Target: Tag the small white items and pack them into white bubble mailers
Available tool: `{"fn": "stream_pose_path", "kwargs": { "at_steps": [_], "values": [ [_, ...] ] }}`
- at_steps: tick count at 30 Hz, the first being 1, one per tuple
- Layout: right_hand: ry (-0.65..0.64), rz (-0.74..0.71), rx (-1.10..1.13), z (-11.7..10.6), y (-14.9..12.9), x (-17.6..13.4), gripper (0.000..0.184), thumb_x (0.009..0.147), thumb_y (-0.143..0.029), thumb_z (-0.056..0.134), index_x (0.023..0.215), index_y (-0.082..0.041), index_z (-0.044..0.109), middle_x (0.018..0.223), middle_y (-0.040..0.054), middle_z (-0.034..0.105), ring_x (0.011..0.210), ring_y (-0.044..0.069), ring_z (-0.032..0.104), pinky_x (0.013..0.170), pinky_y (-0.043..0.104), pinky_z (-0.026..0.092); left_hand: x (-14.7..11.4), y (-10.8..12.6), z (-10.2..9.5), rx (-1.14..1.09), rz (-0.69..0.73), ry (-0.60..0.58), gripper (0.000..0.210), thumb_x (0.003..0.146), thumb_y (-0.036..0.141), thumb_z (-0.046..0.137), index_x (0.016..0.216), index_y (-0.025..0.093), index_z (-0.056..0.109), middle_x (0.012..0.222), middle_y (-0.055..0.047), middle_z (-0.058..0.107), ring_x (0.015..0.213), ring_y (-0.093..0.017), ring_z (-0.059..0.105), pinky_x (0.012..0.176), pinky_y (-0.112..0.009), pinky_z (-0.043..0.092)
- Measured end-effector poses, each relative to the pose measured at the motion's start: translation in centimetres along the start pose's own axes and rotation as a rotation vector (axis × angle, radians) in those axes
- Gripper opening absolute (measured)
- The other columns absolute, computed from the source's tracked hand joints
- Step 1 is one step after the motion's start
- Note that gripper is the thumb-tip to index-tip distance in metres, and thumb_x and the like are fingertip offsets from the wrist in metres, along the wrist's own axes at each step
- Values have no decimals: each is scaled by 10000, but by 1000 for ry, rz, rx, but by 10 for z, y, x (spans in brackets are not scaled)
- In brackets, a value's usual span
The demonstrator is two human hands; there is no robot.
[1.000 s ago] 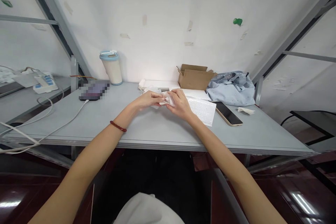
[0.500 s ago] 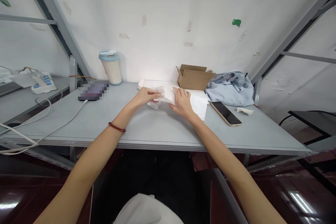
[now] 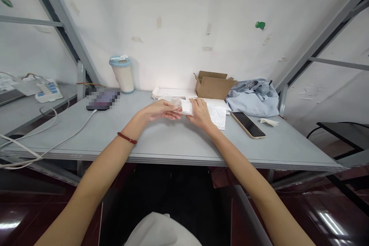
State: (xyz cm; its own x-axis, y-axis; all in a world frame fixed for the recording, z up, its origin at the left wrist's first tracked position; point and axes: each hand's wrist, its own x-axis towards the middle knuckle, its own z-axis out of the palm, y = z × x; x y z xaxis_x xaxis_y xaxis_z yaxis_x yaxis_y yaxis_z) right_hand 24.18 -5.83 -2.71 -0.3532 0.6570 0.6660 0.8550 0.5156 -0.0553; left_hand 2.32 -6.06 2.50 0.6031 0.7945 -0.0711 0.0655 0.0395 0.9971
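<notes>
Between my two hands, above the middle of the table, is a small white packet (image 3: 186,107) with clear, crinkled plastic at its left end. My left hand (image 3: 163,110), a red bead bracelet on its wrist, pinches that plastic end between thumb and fingers, the other fingers stretched to the right. Around the packet's right end my right hand (image 3: 200,114) is closed, hiding part of it. A shiny white plastic sheet (image 3: 218,117) lies under and to the right of my right hand. Just behind the hands rests a flat white item (image 3: 173,92).
An open cardboard box (image 3: 215,86) stands against the wall, beside a crumpled light-blue cloth (image 3: 253,100). Toward the right lie a phone (image 3: 248,125) and a crumpled tissue (image 3: 269,122). A cup with a blue lid (image 3: 123,75) and a cabled, pixelated device (image 3: 103,100) are at left.
My left hand has turned and its fingers have straightened beneath the packet's left end. The clear piece that hung below that hand is out of sight. My right hand keeps its hold.
</notes>
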Motion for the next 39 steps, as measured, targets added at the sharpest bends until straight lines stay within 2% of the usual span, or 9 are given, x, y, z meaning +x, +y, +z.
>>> {"fn": "stream_pose_path", "kwargs": {
  "at_steps": [2,8,12,20,24,28,32,37,39],
  "values": [
    [6,0,4,0,0,1,559,714,-193,576,1259,-103,494,1069,161,517,997,322,452,886,452,391,-1,0,-1,-6,18,-19,345,658,376,857,905,147,779,1000,-155,751,896,-236,718,784,-312,574],
    [0,-18,7,-2,-2,1,543,728,-195,569,1261,-117,502,1077,156,516,1032,324,442,886,450,383,2,-2,-1,16,19,86,355,653,408,854,873,141,774,915,-151,760,757,-213,721,676,-303,580],
    [4,-27,4,-3,-3,1,541,740,-204,572,1272,-128,506,1090,156,518,1047,329,435,906,456,372,4,-3,2,124,46,233,321,604,377,870,780,137,748,807,-111,750,657,-198,702,594,-289,561],
    [35,-28,-21,-4,-5,0,490,753,-198,587,1236,-139,528,1082,154,543,1028,321,455,906,449,371,4,0,7,206,74,394,224,654,354,792,675,142,722,680,-77,705,601,-212,693,515,-270,513],
    [24,-37,-21,-4,-6,0,468,782,-218,576,1242,-144,526,1090,158,551,1024,325,459,891,451,371,0,1,8,334,36,291,171,691,315,732,605,167,727,706,-82,720,646,-202,690,515,-251,504],
    [16,-32,-31,-6,-8,0,446,778,-208,580,1212,-112,543,1077,167,554,1013,324,458,893,451,365,-1,1,6,269,-12,175,131,639,290,770,713,183,774,793,-85,740,695,-204,690,572,-272,536],
    [18,-62,-48,-7,-13,0,413,780,-195,579,1184,-114,565,1061,159,556,991,309,455,867,426,366,3,-1,10,205,41,235,150,590,260,780,700,160,759,715,-56,711,593,-163,642,604,-294,549],
    [14,-132,-60,-3,-14,-2,378,794,-192,574,1162,-105,579,1054,159,551,967,295,447,818,397,360,9,-4,23,346,103,375,46,576,187,682,572,144,665,531,21,591,479,-113,545,521,-250,493],
    [27,-133,-63,-2,-12,-1,371,796,-202,581,1155,-112,581,1050,155,550,970,294,447,812,391,358,9,-4,24,318,103,360,78,595,219,680,592,142,668,535,21,589,492,-110,547,528,-244,487]
  ]
}}
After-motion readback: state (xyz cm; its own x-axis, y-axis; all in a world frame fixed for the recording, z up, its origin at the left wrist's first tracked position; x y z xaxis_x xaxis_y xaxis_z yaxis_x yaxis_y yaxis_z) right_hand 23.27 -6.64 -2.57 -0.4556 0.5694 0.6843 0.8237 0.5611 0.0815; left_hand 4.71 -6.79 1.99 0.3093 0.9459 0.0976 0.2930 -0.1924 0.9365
